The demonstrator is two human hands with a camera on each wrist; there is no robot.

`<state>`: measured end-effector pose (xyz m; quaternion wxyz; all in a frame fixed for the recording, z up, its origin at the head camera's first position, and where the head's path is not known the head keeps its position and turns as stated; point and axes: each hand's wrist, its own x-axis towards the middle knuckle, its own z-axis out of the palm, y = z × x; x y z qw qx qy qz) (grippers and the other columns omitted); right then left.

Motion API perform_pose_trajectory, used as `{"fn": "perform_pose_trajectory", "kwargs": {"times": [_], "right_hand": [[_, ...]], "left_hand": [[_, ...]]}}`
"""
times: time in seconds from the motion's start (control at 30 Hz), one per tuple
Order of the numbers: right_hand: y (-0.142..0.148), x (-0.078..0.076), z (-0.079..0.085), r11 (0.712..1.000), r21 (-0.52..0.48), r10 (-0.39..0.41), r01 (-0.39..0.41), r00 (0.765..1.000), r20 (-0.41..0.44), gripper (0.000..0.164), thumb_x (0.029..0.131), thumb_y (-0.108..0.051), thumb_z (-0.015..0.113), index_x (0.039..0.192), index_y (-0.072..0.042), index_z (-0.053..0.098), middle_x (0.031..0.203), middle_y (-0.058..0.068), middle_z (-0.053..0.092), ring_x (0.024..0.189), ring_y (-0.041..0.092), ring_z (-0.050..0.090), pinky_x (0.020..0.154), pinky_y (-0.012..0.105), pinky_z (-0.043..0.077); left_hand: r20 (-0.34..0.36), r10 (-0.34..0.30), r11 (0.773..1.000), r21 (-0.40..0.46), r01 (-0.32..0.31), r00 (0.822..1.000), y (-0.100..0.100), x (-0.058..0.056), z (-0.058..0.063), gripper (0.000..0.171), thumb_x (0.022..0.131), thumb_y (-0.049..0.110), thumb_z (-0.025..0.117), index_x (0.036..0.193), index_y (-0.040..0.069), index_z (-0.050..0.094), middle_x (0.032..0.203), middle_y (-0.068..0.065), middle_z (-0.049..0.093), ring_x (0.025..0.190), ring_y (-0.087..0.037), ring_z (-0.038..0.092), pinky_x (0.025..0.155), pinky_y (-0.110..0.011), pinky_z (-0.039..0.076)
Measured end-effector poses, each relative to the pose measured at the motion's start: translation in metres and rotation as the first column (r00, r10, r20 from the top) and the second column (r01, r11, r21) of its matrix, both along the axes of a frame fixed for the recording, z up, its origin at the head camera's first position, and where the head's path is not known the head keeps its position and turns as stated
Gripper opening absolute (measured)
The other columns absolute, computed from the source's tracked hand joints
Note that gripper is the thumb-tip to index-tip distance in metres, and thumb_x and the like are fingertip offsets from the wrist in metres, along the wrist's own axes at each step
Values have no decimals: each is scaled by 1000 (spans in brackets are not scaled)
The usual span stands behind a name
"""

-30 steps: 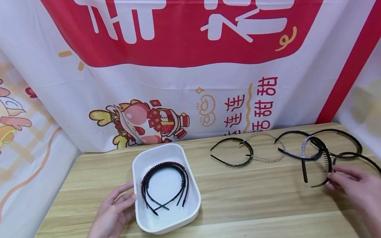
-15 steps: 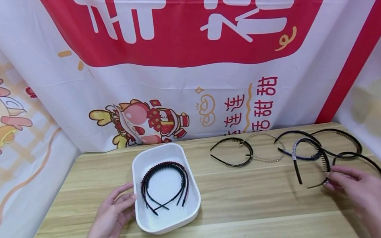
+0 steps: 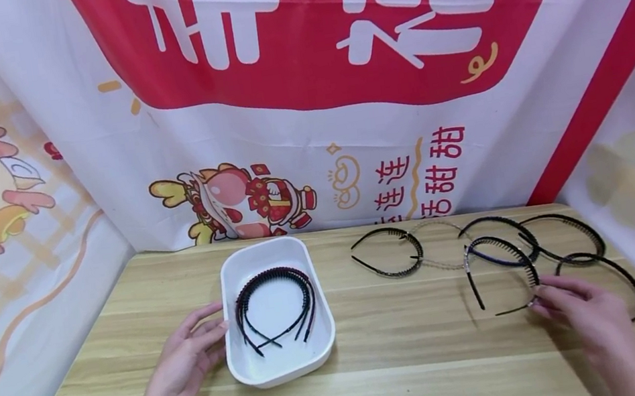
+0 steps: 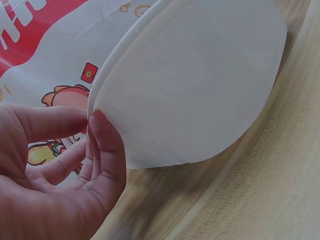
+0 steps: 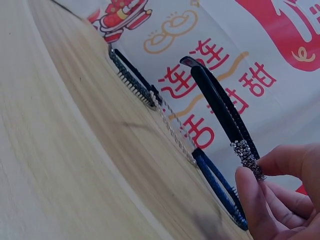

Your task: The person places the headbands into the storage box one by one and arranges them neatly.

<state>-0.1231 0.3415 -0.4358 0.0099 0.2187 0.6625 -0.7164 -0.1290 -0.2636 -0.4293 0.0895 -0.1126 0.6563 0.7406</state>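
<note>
1. Headband [image 5: 216, 102], black with silver rhinestones [image 5: 244, 154], hangs pinched in the fingers of the right hand [image 3: 583, 309], raised over the desk [image 3: 410, 334] on its right half.
2. Handling it well probably calls for a light but secure pinch on the stones, and for lifting it clear of the navy headband [image 3: 497, 219] and beaded headband [image 3: 443, 266], lest they snag.
3. White tray [image 3: 277, 308], with black headbands [image 3: 273, 274] inside, stands well apart; the left hand [image 3: 190, 358] rests loosely bent fingers against its outer rim, unwrapped.
4. Right wrist view reveals the stones beneath the fingertips; only the head view shows the tray's contents, the left wrist view giving its outer wall.
</note>
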Motion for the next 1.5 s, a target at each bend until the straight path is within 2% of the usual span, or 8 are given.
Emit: {"fn": "perform_pose_trajectory", "kwargs": {"times": [0.17, 0.53, 0.7, 0.9, 1.1, 1.5], "right_hand": [[-6, -3, 3, 999, -22, 38, -38, 999, -12, 29, 96, -7, 81, 99, -36, 80, 92, -11, 81, 83, 6, 80, 81, 22, 65], [-40, -23, 14, 994, -54, 86, -91, 992, -94, 26, 97, -2, 78, 99, -28, 82, 93, -7, 82, 84, 9, 80, 83, 23, 65], [-55, -28, 15, 993, -31, 113, -116, 990, -89, 26, 99, -4, 76, 97, -30, 81, 92, -8, 82, 81, 7, 79, 82, 22, 65], [-75, -34, 17, 989, -48, 134, -139, 987, -93, 25, 99, -3, 75, 99, -28, 79, 94, -9, 82, 81, 6, 78, 83, 22, 65], [-95, -39, 18, 987, -20, 160, -162, 983, -87, 23, 98, -2, 75, 117, -15, 74, 96, -8, 82, 84, 8, 78, 86, 25, 66], [-128, -44, 18, 981, 22, 191, -190, 978, -83, 48, 98, 0, 74, 141, 8, 58, 101, -1, 82, 84, 10, 78, 86, 26, 66]], "left_hand": [[-5, -10, 1000, 3, 10, 1000, 0, -1, -1, 42, 104, 6, 66, 143, 20, 57, 115, 7, 78, 106, -12, 74, 95, -30, 62], [-16, -4, 1000, 7, 4, 1000, -3, 0, -1, 39, 104, 6, 65, 138, 24, 59, 113, 7, 79, 105, -12, 74, 94, -30, 63], [-17, -2, 1000, 10, 2, 1000, -2, -1, 0, 38, 104, 5, 65, 137, 24, 59, 112, 7, 78, 104, -12, 74, 93, -30, 63], [-21, -1, 1000, 9, 2, 1000, -2, -1, -1, 37, 104, 6, 65, 137, 23, 60, 112, 7, 78, 104, -12, 74, 93, -30, 63], [-12, -5, 1000, 10, 5, 1000, -2, 0, 0, 37, 104, 6, 65, 137, 24, 60, 113, 8, 79, 105, -11, 74, 94, -30, 62], [9, -3, 1000, -4, 3, 1000, 0, 0, 0, 44, 105, 6, 65, 146, 17, 54, 113, 7, 77, 105, -11, 74, 95, -30, 62]]}}
